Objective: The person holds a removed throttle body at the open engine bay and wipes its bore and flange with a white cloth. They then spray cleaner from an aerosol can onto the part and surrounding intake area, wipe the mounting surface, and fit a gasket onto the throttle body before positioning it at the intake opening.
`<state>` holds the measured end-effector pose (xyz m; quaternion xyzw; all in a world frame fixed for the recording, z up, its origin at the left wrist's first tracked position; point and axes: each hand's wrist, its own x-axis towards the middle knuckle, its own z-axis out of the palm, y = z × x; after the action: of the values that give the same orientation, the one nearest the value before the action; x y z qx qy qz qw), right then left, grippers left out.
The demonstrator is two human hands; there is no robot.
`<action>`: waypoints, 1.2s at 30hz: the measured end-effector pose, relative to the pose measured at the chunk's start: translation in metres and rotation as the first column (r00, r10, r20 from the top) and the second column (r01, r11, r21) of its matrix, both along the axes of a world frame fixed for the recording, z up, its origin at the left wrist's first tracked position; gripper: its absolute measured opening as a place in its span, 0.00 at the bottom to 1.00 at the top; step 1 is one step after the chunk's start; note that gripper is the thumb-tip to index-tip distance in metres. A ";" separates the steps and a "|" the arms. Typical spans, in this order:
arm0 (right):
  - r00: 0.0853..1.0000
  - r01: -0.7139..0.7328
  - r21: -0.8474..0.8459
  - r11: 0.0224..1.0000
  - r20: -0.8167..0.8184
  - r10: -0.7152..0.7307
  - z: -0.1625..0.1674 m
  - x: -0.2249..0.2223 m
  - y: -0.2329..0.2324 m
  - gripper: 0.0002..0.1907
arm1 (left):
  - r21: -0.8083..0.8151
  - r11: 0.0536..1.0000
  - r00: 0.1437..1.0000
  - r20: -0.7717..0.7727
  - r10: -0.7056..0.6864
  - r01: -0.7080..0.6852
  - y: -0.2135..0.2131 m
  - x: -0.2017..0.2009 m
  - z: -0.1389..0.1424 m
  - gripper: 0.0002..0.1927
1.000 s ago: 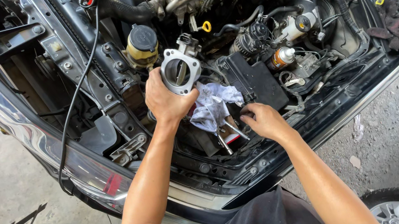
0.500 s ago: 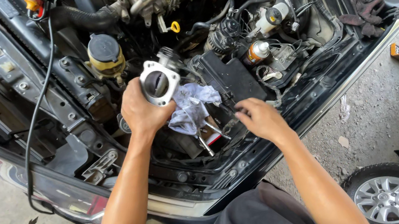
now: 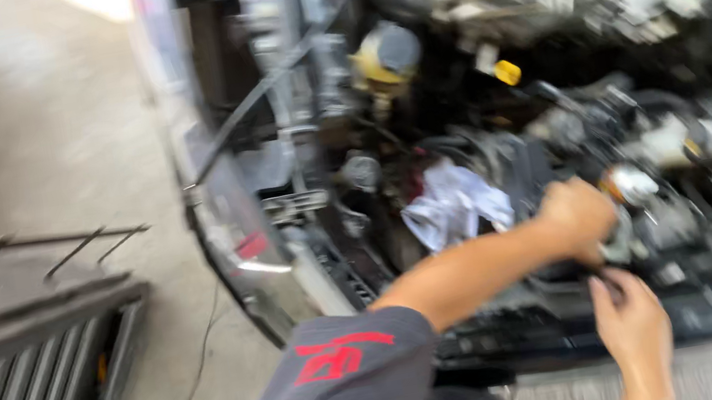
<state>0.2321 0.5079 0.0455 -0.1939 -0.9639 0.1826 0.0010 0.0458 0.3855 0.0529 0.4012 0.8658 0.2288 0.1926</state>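
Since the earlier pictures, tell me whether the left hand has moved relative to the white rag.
Yes. The left hand, before up-left of the white rag, now sits right of it, low in the engine bay, close to the right hand.

sleeve: short, dark grey | marking: red printed emblem, blurred | forearms: bare | gloves: seemingly none

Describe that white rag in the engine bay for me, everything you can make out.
The white rag is a crumpled cloth, pale white with grey shadows in its folds, bunched into a loose heap rather than spread flat. It lies on dark parts near the front edge of the engine bay, below the yellow-capped reservoir. Neither hand touches it: the left hand is to its right, its forearm passing just below the rag. Motion blur hides any stains or weave.
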 end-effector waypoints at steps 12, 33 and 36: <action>0.998 -0.059 -0.193 0.979 -0.045 0.051 -0.094 -0.036 0.039 0.15 | -0.011 0.981 0.957 -0.224 0.187 -0.194 0.012 0.032 -0.050 0.38; 0.994 0.010 -0.108 0.994 -0.108 -0.022 -0.037 -0.002 0.009 0.15 | 0.350 0.850 0.888 -0.097 0.450 -0.392 -0.120 0.030 -0.053 0.35; 0.987 -0.017 -0.268 0.963 -0.160 -0.026 -0.051 -0.023 0.010 0.15 | -0.141 0.787 0.798 -0.040 0.601 -0.600 -0.133 0.024 -0.076 0.22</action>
<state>0.2096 0.5181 -0.0057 -0.1790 -0.9266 0.3264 0.0534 0.0697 0.2521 -0.0233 0.0892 0.9621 0.2154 0.1417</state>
